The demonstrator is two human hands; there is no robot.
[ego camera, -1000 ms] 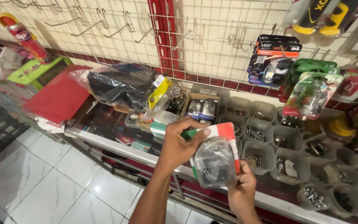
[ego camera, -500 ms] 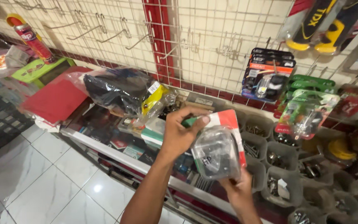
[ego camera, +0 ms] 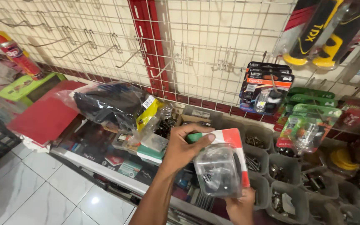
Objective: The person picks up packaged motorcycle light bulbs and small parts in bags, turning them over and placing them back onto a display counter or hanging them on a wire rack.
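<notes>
Hands up front: your left hand [ego camera: 184, 152] grips the top edge of a clear plastic blister pack on a green, white and red card [ego camera: 221, 164], fingers [ego camera: 198, 141] curled narrow over the green corner. Your right hand [ego camera: 240, 206] supports the pack from below, fingers closed on its bottom edge. You hold the pack in the air, above the near edge of the table [ego camera: 105, 177], in front of the grey plastic bins of screws [ego camera: 257, 160]. To the left, a black item in a clear plastic bag [ego camera: 109, 104] lies on the table. On the far white wire grid wall [ego camera: 196, 41], orange-and-black bulb packs [ego camera: 265, 87] hang right of the bare hooks.
</notes>
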